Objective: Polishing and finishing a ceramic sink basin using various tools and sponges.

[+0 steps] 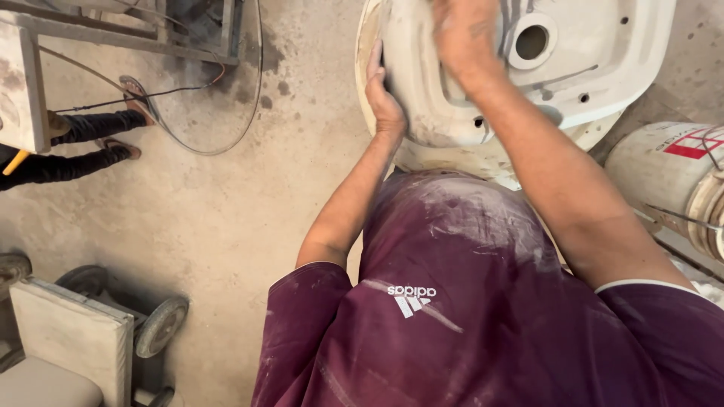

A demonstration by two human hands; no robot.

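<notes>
A white ceramic basin lies upside down in front of me, its underside up, with a round drain hole near the top and small mounting holes. My left hand presses against the basin's left rim, fingers pointing up along the edge. My right hand rests on top of the underside near the drain hole, blurred, so I cannot tell whether it holds anything. My dust-streaked maroon shirt fills the lower frame.
A dusty white bucket stands at the right. Another person's legs in dark trousers and sandals show at the left, near cables on the dusty concrete floor. A wheeled trolley with stone slabs sits at the bottom left.
</notes>
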